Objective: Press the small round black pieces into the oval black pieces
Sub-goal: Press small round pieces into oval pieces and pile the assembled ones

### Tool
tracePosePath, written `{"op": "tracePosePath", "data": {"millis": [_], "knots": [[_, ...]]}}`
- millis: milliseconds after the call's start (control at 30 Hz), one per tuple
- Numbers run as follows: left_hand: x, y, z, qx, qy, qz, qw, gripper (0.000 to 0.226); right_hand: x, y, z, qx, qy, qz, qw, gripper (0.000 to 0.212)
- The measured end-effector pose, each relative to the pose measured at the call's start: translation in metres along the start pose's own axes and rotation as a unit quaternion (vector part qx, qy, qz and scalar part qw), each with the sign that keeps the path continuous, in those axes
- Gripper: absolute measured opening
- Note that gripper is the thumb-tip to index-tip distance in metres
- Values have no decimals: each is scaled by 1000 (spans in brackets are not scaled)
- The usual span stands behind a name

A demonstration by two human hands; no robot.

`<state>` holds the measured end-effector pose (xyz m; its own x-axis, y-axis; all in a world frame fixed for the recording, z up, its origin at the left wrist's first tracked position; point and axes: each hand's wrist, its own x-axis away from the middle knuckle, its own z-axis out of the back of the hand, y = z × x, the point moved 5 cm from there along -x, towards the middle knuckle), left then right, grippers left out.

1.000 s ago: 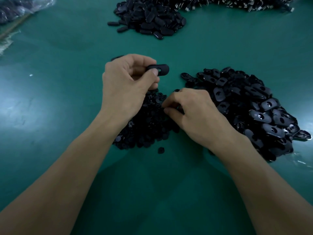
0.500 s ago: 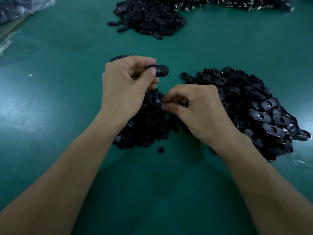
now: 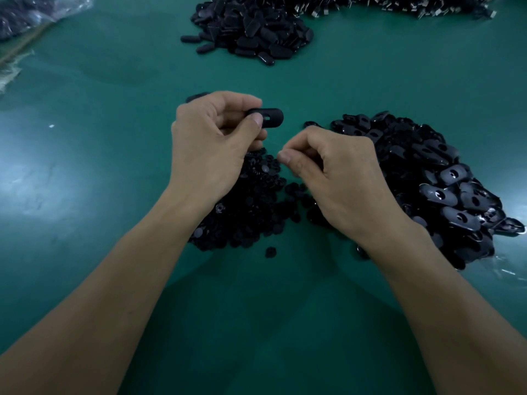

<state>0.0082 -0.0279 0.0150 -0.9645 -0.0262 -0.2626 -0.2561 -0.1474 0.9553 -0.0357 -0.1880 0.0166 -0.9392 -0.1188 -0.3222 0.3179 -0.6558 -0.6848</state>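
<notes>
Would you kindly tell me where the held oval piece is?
Head view, just left of centre: the oval piece is pinched in the left hand, just beyond the round-piece pile.

Green tabletop (image 3: pixel 85 195). Centre: heap of small round pieces (image 3: pixel 245 212), with one stray round piece (image 3: pixel 270 251) just beside it. Right edge: heap of oval pieces (image 3: pixel 433 178). Far edge: second oval heap (image 3: pixel 251 27). Far-left corner: plastic bag (image 3: pixel 28 15).
</notes>
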Motion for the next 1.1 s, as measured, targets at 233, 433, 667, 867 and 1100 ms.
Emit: {"op": "tracePosePath", "data": {"millis": [233,433,667,867,1100], "knots": [[0,1,1,-4,3,1,1000,14,1,1,1,-52,23,12,998,12],[0,3,2,-10,-1,-2,1000,14,-1,4,3,-89,52,-13,995,6],[1,2,0,-31,-4,-10,999,17,-3,14,2,-65,48,-55,995,20],[2,1,-2,-46,-12,-19,999,17,-2,8,3,-58,57,-19,996,12],[4,1,-6,-63,-50,-15,997,16,-3,6,12,-110,126,-19,986,12]]}}
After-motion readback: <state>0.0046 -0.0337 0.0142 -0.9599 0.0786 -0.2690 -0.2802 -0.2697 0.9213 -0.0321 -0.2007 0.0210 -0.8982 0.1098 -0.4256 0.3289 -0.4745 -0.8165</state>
